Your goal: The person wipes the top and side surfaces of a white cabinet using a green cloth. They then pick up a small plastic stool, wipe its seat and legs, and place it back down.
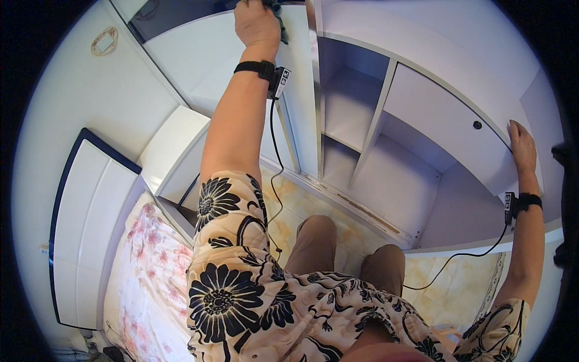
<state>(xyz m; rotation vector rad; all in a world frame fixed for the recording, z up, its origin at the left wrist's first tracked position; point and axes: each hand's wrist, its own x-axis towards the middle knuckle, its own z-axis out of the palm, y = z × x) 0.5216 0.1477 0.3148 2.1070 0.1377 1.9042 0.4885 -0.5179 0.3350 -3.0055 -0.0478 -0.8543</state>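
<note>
At the top of the view my left hand (pixel 258 22) is closed on a dark green cloth (pixel 282 28). Hand and cloth are up against the glossy white sliding door (pixel 299 81) of a wardrobe, near its dark upper panel (pixel 181 18). Part of the cloth is hidden behind my fingers or cut off by the frame. Far to the right, my right hand (pixel 524 147) rests at the edge of the white shelf (pixel 434 59) inside the wardrobe, with no object seen in it. Below that shelf is a white drawer (pixel 434 104) with a round black lock (pixel 477 125).
Compartments (pixel 398 176) lie below and beside the drawer. A worn door track (pixel 362 210) runs along the wardrobe's base, above marbled floor tiles (pixel 434 289). At left stand a white nightstand (pixel 174 145), a headboard (pixel 95 226) and a bed with floral bedding (pixel 149 276). Cables hang from both wrist straps.
</note>
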